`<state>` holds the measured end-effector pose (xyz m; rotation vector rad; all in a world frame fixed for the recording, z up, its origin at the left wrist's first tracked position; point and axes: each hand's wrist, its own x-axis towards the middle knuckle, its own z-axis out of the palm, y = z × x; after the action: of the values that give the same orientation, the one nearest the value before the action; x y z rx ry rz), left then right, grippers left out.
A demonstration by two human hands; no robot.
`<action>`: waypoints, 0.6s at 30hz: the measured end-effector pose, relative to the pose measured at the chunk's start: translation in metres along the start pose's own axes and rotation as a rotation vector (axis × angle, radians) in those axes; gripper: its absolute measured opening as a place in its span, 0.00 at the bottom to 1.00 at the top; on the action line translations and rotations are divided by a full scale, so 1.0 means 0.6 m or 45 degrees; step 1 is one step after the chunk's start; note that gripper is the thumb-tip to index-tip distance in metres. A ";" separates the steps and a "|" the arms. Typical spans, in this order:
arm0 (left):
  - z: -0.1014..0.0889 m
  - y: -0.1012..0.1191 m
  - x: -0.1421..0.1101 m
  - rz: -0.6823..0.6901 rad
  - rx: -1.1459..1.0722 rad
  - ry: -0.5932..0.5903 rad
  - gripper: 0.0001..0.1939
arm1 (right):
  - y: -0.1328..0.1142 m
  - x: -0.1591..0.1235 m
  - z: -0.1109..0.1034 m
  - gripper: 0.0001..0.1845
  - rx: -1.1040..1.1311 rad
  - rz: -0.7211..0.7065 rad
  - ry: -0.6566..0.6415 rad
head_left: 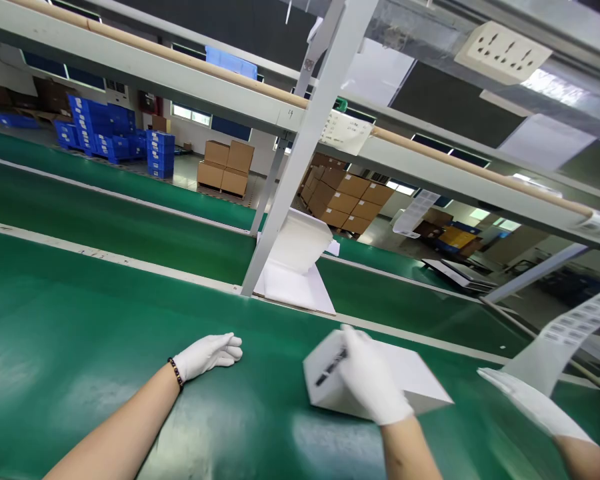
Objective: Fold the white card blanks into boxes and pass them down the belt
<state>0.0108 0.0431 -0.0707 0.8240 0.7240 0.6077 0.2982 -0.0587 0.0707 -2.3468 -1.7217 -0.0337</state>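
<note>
My right hand (373, 377), in a white glove, is on a white cardboard box (415, 373). Its fingers reach over the top of the box near the end with black print, and the hand is slightly blurred. The box sits tilted in view over the green belt surface (260, 427). To the left, my gloved left hand (210, 355) is held over the belt with fingers stretched out and nothing in it. A dark beaded bracelet (176, 373) circles that wrist. The underside of the box is hidden.
At the right, another person's gloved hand (535, 400) is beside a strip of printed labels (570, 333). White sheets (295, 283) lie behind the slanted metal post (300, 160). Overhead runs a rail with a power socket (503, 52). Cartons (350, 200) and blue crates (105, 130) stand beyond.
</note>
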 end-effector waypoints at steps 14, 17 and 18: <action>0.009 -0.001 0.009 -0.007 -0.038 0.006 0.35 | -0.003 0.201 0.154 0.22 0.800 -0.108 0.270; 0.007 -0.002 0.011 0.013 -0.052 0.025 0.36 | -0.013 0.257 0.190 0.14 0.706 -0.187 0.223; 0.007 -0.002 0.012 0.018 -0.054 0.028 0.36 | -0.014 0.269 0.200 0.14 0.675 -0.207 0.204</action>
<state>0.0187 0.0458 -0.0719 0.7850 0.7234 0.6438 0.3265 0.1191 -0.0197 -1.7735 -1.5979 0.1801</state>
